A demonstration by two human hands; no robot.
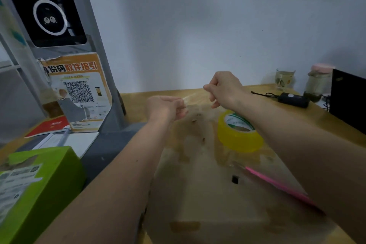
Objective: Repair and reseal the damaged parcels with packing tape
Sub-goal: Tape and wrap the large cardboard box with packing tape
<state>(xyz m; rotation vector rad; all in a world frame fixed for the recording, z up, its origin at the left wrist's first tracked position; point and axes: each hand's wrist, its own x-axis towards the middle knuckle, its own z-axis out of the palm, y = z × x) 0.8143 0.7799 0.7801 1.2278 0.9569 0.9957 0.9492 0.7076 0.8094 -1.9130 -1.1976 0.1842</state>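
Leftmost, a green box [37,188] at the near edge, with a red booklet [49,126] and white papers [79,140] behind it. Farther back, a grey stand [93,31] carrying an orange QR poster [79,91]. Centre, a brown cardboard parcel [208,194] lying on the wooden worktop [326,123], stained on top (one small dark hole near the middle). Above its far end, left hand [166,108] and right hand [225,89], fingers curled, each pinching one end of a clear tape strip [193,100] stretched between them. On the parcel, a yellow tape roll [240,131] and a pink-handled tool [277,184], partly under the right forearm. Far right: black adapter [293,99], glass cup [285,78], pink-lidded jar [316,83].
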